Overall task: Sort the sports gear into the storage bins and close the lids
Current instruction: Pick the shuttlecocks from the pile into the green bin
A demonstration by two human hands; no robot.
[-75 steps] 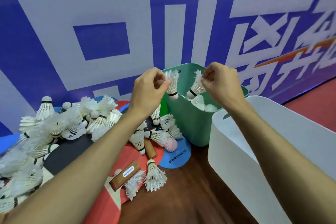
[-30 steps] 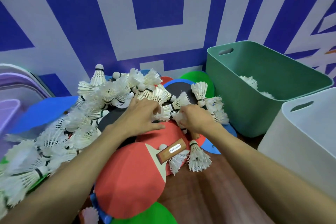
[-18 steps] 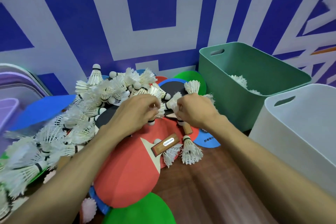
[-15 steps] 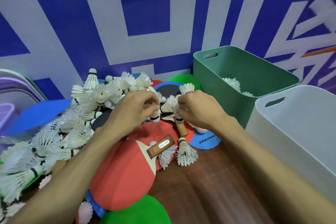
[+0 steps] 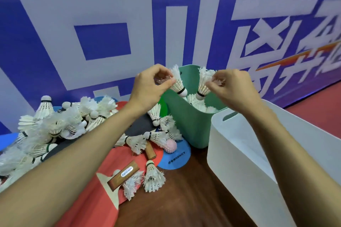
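over the green plastic bin (image 5: 186, 125), left hand (image 5: 147, 88) and right hand (image 5: 234, 88) each pinch a white feather shuttlecock (image 5: 178, 83); next, release.

Two hands, a shuttlecock pinched in each, over the green bin.

The left hand (image 5: 147, 86) pinches one shuttlecock (image 5: 178, 84) by its feathers, cork down, above the near rim of the green bin (image 5: 186, 125). The right hand (image 5: 234, 88) pinches a second shuttlecock (image 5: 203, 84) the same way just beside it. White shuttlecocks already lie inside the bin. A white bin (image 5: 239, 153) stands against it toward the right edge of the wooden surface (image 5: 184, 199). Toward the left edge, a shuttlecock pile (image 5: 55, 125) sprawls over a red paddle (image 5: 88, 199), with a pink ball (image 5: 170, 146) and a blue disc (image 5: 174, 159) at the green bin's foot.
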